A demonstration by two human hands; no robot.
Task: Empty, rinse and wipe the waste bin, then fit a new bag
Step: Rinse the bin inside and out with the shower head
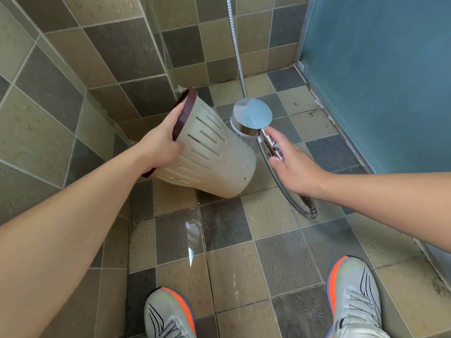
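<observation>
Bin (210,152) emptied, tilted; left hand (162,145) grips rim. Right hand (290,164) released, beside shower head (252,115). Rinse, wipe, bag remain.

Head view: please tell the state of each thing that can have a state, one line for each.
Waste bin: tilted, no bag visible, base on floor.
Left hand: grips the bin's dark rim.
Shower head: no spray visible.
Right hand: open, fingers by the shower handle.
Floor: wet.
</observation>
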